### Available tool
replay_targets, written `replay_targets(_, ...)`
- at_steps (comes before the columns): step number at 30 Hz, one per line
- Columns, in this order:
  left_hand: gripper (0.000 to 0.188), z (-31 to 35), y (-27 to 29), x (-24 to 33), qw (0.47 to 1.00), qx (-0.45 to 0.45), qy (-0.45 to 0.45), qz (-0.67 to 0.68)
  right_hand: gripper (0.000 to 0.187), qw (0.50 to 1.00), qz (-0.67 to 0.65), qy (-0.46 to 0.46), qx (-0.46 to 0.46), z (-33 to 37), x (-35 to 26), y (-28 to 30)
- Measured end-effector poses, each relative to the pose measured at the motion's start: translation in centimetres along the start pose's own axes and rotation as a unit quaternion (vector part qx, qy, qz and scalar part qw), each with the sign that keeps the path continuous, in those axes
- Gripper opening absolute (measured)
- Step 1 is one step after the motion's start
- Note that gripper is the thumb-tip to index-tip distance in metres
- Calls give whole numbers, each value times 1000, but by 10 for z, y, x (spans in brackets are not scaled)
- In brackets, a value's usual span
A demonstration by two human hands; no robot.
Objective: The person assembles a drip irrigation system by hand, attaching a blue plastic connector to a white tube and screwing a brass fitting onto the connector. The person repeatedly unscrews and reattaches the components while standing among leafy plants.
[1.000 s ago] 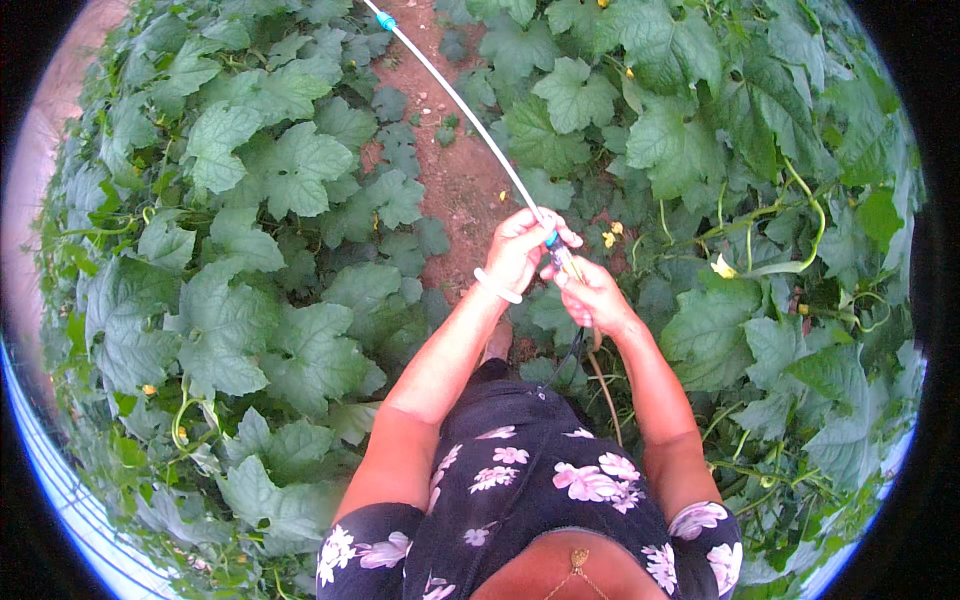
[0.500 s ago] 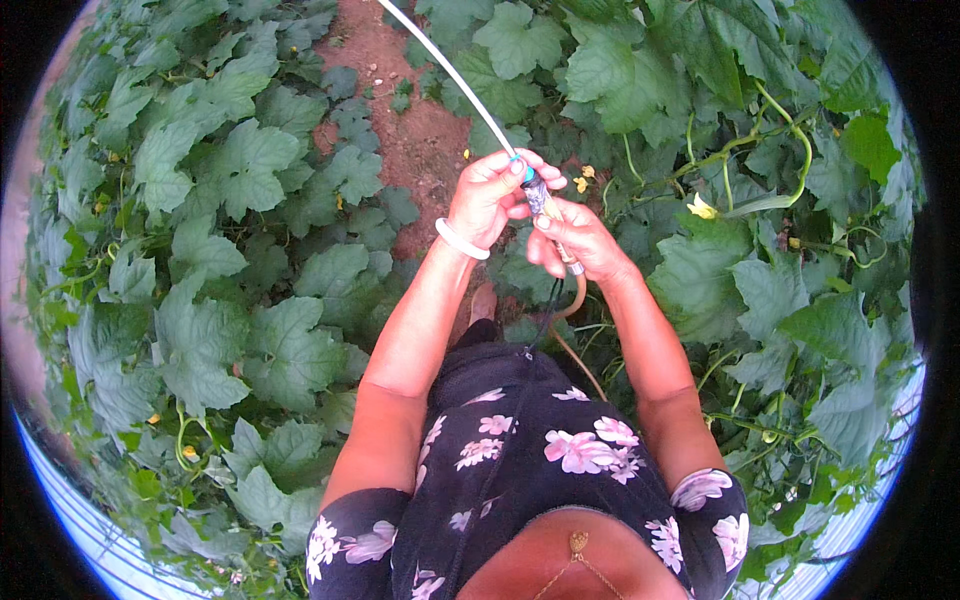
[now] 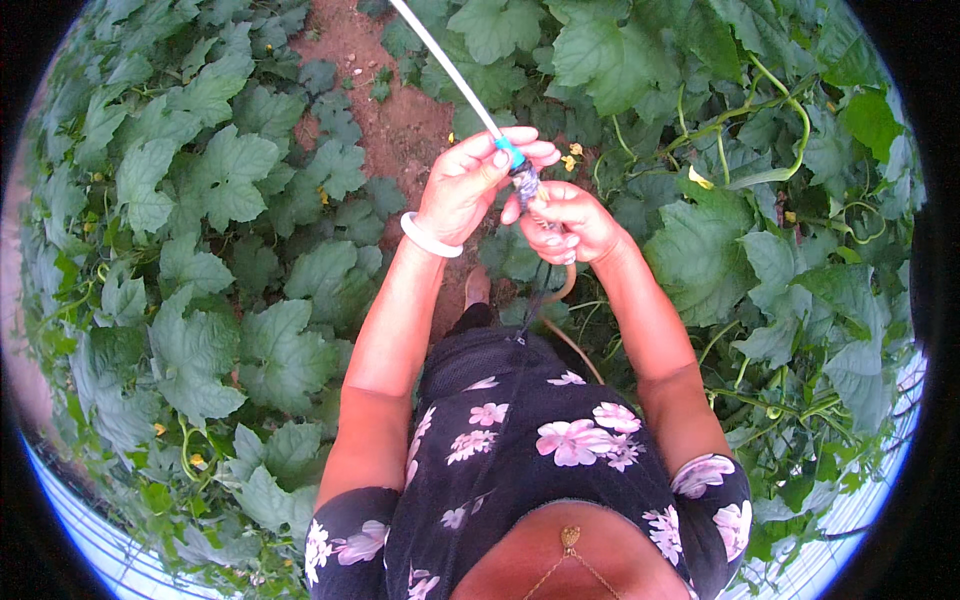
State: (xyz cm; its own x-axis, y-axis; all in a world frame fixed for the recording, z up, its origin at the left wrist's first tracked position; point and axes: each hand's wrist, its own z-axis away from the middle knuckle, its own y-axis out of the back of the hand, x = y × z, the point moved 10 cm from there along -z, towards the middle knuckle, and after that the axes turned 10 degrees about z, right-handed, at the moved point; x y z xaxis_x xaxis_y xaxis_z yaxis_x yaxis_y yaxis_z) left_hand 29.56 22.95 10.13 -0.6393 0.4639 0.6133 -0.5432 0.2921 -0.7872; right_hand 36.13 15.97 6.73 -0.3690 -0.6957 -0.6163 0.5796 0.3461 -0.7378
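Between my hands is a spray wand: a long white tube (image 3: 448, 67) running up to the far edge, with a teal collar (image 3: 510, 153) and a grip wrapped in silvery film (image 3: 525, 185). My left hand (image 3: 468, 178), a white bangle (image 3: 431, 236) at its wrist, pinches the wand at the collar with thumb and fingers. Just below, my right hand (image 3: 572, 222) is closed round the lower part of the grip and hides most of it. A tan hose (image 3: 572, 352) trails from beneath my right hand toward my body, beside a thin black cord (image 3: 536, 300).
Broad-leaved vines (image 3: 230, 175) crowd both sides, with yellow flowers among them. A long green fruit (image 3: 762, 178) hangs from a stem at the right. A strip of reddish soil (image 3: 385, 110) runs ahead between the rows; my foot (image 3: 477, 287) shows below my hands.
Both hands and the wand have shifted slightly left in view. My right fingers have curled further round the grip, covering its lower end, which showed before.
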Motion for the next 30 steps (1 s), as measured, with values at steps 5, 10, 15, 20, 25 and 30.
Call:
replay_targets(5,24,-10,34,-7,991,102,-41,-71,24,907,331,79,250,-2,-15,39)
replay_targets(10,16,-14,64,-11,953,222,-144,-145,28,616,628,141,454,9,-41,35)
replay_targets(15,24,0,27,0,994,95,-48,2,18,975,162,-49,141,-3,-8,23)
replay_targets(20,25,-16,42,-4,989,136,-50,-19,27,911,321,63,250,-14,-21,51)
replay_targets(25,10,-17,87,-16,956,246,-93,-130,29,553,677,111,473,0,-35,41)
replay_targets(30,22,-11,60,-7,986,130,-54,-89,27,825,470,71,305,-18,-16,59)
